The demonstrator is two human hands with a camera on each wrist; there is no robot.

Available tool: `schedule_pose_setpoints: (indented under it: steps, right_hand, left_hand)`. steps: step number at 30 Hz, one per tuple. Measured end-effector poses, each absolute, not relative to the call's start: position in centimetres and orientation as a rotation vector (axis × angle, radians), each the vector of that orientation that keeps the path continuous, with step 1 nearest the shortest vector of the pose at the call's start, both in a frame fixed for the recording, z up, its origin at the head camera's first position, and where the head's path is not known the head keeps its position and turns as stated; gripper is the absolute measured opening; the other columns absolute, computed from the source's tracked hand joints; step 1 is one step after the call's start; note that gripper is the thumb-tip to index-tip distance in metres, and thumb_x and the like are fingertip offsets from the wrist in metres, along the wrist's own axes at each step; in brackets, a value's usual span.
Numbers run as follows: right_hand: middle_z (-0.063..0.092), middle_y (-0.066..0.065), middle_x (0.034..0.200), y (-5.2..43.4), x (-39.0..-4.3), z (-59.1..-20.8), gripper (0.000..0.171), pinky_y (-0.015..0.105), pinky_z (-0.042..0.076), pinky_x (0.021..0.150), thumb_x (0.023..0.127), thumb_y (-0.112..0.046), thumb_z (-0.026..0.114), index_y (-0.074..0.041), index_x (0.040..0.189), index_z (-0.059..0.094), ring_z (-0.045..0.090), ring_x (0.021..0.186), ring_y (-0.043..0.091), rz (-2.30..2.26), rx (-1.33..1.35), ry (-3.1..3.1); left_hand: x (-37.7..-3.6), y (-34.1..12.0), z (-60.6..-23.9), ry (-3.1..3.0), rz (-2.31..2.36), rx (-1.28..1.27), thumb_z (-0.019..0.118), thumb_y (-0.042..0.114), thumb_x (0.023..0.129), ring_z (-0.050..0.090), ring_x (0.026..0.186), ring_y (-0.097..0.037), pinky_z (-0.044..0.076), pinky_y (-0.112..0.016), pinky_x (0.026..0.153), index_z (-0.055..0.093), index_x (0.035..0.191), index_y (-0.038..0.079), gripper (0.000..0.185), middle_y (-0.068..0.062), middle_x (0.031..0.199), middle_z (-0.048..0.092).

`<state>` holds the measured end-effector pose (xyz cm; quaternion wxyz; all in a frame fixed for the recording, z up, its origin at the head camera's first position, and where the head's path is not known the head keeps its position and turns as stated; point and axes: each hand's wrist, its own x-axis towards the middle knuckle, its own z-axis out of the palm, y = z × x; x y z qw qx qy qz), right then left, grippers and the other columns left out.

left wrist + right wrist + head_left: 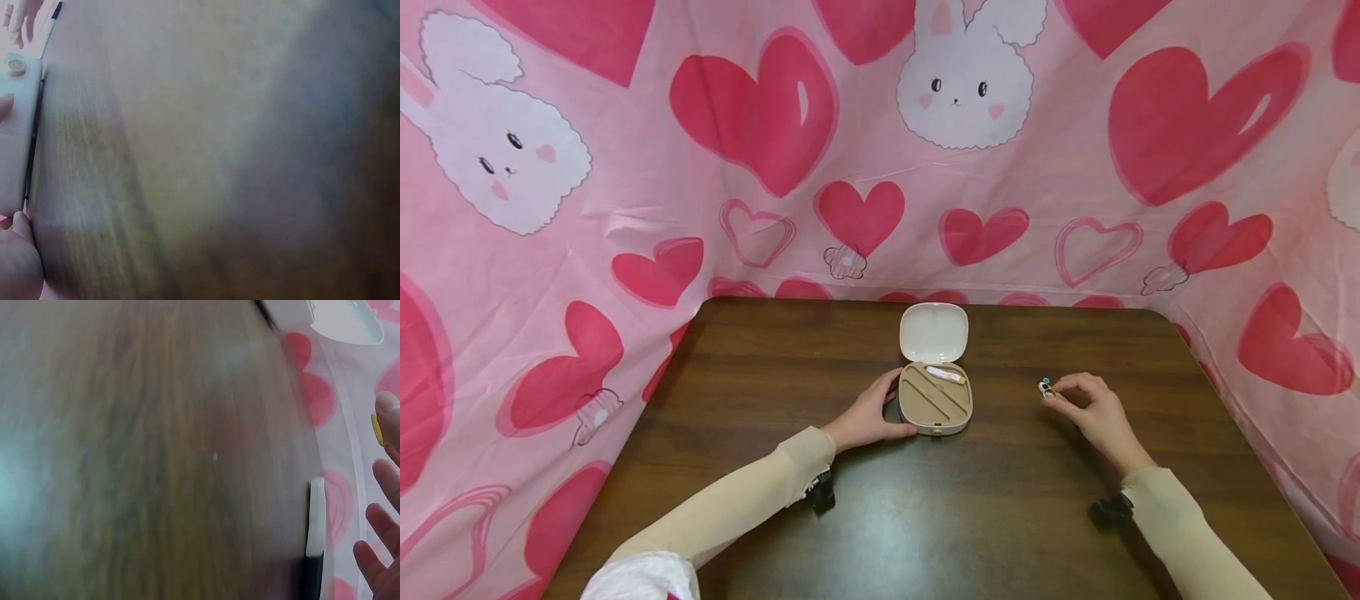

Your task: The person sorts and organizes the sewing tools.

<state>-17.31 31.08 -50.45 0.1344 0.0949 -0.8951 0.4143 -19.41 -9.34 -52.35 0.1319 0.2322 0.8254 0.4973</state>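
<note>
A white case (936,423) with rounded corners stands with its lid (934,332) raised. Inside is a beige insert with slanted dividers, and a small white tube with an orange end (946,375) lies at its back. My left hand (868,414) holds the case by its left side, thumb at the front corner; some fingers are hidden behind it. To the right, above the table, my right hand (1097,417) pinches a small ring-like object (1047,388) with white, blue and yellow parts, too small to name. In the right wrist view, a yellow edge (377,429) shows at the fingertips.
Everything sits on a dark brown wooden table (760,358), backed by a pink cloth (865,150) with hearts and rabbits. Black wrist cameras are on both forearms. A slim white-and-black thing (316,519) appears in the right wrist view; its kind is unclear.
</note>
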Motion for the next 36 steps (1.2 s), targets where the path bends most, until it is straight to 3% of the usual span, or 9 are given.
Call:
schedule_pose_setpoints:
  steps: [4,10,19,24,26,31,36]
  right_hand:
    - [0.067,0.017,0.110,30.3,-17.5,-50.7,0.018,0.005,0.045,0.090,0.082,0.001,0.086,-0.003,0.095,0.074,0.050,0.103,-0.003,1.315,0.355,-2.531]
    - [0.061,0.028,0.115,29.3,-17.9,-51.2,0.017,0.011,0.051,0.093,0.083,0.013,0.080,0.009,0.095,0.069,0.054,0.105,-0.002,1.468,0.379,-2.507]
    - [0.061,0.024,0.119,27.9,-18.3,-51.1,0.015,0.009,0.048,0.096,0.086,0.007,0.080,0.006,0.096,0.069,0.054,0.107,-0.001,1.537,0.378,-2.520]
    - [0.065,0.016,0.117,27.2,-18.4,-50.8,0.017,0.043,0.055,0.104,0.086,-0.003,0.084,-0.002,0.095,0.070,0.053,0.107,-0.003,1.455,0.371,-2.571]
    - [0.067,0.013,0.115,27.0,-18.6,-50.8,0.017,0.047,0.054,0.105,0.085,-0.006,0.086,-0.005,0.094,0.071,0.052,0.106,-0.003,1.421,0.376,-2.576]
    - [0.070,0.012,0.110,26.2,-19.0,-51.1,0.018,0.014,0.046,0.094,0.082,-0.004,0.087,-0.009,0.092,0.073,0.053,0.105,-0.002,1.380,0.445,-2.535]
    - [0.071,0.014,0.108,25.1,-19.2,-51.3,0.020,0.012,0.041,0.091,0.080,-0.001,0.088,-0.007,0.092,0.074,0.053,0.106,0.002,1.402,0.485,-2.504]
  left_hand:
    - [-19.3,-9.3,-52.4,2.397,1.438,0.673,0.090,0.018,0.081,0.038,0.149,-0.023,0.037,-0.033,0.121,0.027,0.162,0.008,0.103,-0.013,0.163,0.033]
    - [-19.3,-9.3,-52.3,2.398,1.438,0.672,0.090,0.019,0.081,0.039,0.149,-0.024,0.038,-0.033,0.121,0.027,0.162,0.007,0.103,-0.013,0.163,0.034]
    - [-19.5,-9.4,-52.4,2.404,1.437,0.666,0.090,0.021,0.081,0.039,0.149,-0.023,0.038,-0.033,0.121,0.027,0.162,0.008,0.103,-0.013,0.163,0.034]
    - [-19.6,-9.4,-52.6,2.408,1.431,0.669,0.090,0.022,0.081,0.038,0.149,-0.022,0.038,-0.033,0.121,0.027,0.162,0.008,0.103,-0.012,0.163,0.035]
    - [-19.6,-9.4,-52.6,2.408,1.433,0.670,0.090,0.023,0.081,0.039,0.149,-0.022,0.038,-0.033,0.121,0.028,0.162,0.008,0.103,-0.012,0.163,0.035]
    - [-19.6,-9.4,-52.7,2.406,1.441,0.672,0.090,0.024,0.081,0.039,0.149,-0.023,0.038,-0.034,0.121,0.028,0.162,0.008,0.103,-0.012,0.162,0.035]
    - [-19.6,-9.5,-52.8,2.404,1.445,0.673,0.091,0.024,0.081,0.039,0.149,-0.022,0.038,-0.034,0.120,0.027,0.162,0.009,0.104,-0.012,0.163,0.035]
